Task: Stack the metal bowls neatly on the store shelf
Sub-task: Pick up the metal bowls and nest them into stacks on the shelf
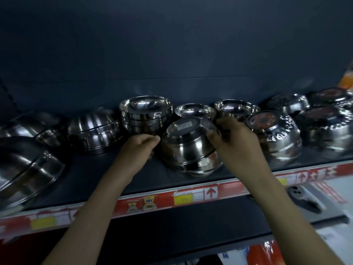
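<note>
Inverted bowl stack (pixel 191 148) tilted at shelf (pixel 107 178) front. Right hand (pixel 232 136) grip pinching upper rim; left hand (pixel 140 145) curled at its side, contact unclear. Advised: level before releasing.

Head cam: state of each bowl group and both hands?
Centre stack: upside down, tilted, gripped by both hands.
Upright stack: nested, rims up.
Two single bowls: upright, behind.
Left stack: upside down.
Far-left bowls: tipped on their sides.
Right stacks: upside down.
Left hand: on stack's left side.
Right hand: gripping stack's top.
</note>
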A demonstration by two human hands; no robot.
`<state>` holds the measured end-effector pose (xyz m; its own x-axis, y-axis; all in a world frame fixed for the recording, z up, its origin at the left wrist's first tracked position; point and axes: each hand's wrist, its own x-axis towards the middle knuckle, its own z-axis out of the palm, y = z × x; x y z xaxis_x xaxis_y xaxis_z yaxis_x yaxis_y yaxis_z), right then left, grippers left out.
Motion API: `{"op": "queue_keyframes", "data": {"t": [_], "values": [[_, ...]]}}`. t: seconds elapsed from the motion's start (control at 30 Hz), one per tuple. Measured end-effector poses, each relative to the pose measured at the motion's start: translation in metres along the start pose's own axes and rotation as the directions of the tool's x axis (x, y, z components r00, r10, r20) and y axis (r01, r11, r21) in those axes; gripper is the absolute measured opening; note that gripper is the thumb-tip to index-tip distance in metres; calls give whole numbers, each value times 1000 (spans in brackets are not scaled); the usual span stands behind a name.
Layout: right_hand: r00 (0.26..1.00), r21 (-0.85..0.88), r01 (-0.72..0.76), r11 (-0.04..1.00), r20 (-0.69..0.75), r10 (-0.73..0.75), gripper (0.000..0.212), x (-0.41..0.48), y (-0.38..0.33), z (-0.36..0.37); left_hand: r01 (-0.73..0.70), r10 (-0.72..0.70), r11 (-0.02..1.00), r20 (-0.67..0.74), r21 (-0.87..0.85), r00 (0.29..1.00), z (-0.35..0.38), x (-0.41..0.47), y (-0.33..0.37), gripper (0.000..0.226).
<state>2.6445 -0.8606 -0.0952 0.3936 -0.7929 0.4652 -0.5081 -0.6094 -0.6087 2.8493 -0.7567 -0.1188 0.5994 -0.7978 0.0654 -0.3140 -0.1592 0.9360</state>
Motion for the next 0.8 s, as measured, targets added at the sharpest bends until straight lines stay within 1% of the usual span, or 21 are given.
{"op": "queue_keyframes", "data": {"t": [0.07,0.2,0.33,0.47,0.7,0.8], "values": [[999,28,-49,998,19,48,35,-6,7,4,18,-18,1000,30,0,999,4,2,-1,19],[995,63,-92,994,54,89,45,-11,12,5,37,-28,990,67,-140,997,13,3,0,23],[994,66,-95,993,53,92,36,-10,15,-3,68,-49,969,83,-237,995,21,2,3,23],[987,81,-148,986,75,142,24,-6,26,-15,60,-39,972,96,-228,995,34,4,4,21],[983,87,-172,981,78,166,23,-2,37,-29,20,-2,976,83,-217,997,56,5,11,17],[982,80,-168,983,98,160,17,-2,37,-31,19,-2,974,75,-226,997,57,4,12,17]]}}
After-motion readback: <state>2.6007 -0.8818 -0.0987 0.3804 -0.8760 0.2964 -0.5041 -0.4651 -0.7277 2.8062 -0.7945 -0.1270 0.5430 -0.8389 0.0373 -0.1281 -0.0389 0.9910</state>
